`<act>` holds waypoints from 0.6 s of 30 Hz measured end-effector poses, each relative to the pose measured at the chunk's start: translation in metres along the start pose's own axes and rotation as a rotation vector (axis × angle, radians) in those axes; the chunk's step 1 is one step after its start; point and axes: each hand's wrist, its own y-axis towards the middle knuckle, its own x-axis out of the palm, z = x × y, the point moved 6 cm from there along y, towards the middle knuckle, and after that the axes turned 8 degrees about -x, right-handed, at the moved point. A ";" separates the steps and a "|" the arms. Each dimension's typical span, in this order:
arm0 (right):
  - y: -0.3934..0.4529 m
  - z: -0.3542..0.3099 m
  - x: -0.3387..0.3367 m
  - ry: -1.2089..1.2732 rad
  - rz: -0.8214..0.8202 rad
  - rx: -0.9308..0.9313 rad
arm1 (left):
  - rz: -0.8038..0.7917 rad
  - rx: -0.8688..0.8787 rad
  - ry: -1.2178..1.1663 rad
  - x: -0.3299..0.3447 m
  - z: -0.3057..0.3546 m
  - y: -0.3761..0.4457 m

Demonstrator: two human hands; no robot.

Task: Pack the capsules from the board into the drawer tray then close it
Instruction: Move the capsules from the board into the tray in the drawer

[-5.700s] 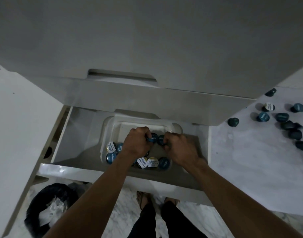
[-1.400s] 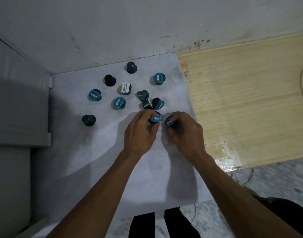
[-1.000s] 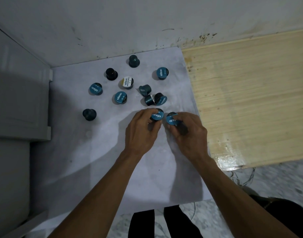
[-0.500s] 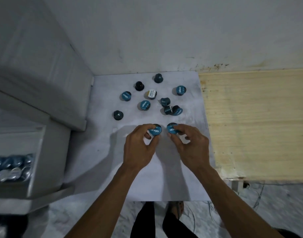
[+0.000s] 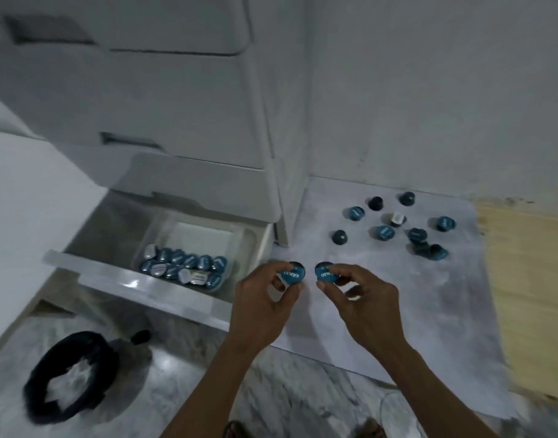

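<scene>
Head view: one blue capsule is pinched in the left hand, another capsule in the right hand; drawer is seen open, tray part-filled.

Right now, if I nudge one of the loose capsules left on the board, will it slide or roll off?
Probably roll: the loose capsules look round and tapered, and one lies tipped on its side. Likely light and stiff: the left hand and right hand each pinch one with fingertips alone. The board looks smooth, so sliding seems likely too.
</scene>
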 end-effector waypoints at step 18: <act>0.038 -0.114 0.236 0.038 -0.182 0.081 | 0.014 -0.155 0.216 -0.258 -0.176 0.096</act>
